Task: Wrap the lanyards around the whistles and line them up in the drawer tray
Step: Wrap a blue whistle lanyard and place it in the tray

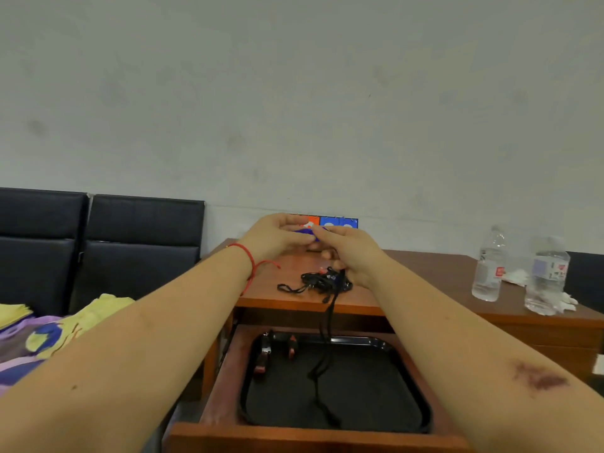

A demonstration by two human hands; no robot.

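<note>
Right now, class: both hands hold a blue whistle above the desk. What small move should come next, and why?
Probably start winding the lanyard round the blue whistle. The left hand and right hand hold it up, while its black cord hangs loose into the black tray in the open drawer. Two wrapped whistles already lie at the tray's far left.

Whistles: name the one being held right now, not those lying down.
The blue whistle, pinched between left hand and right hand; two reddish whistles lie in the black tray.

Soft even light, wide-angle edge distortion
</note>
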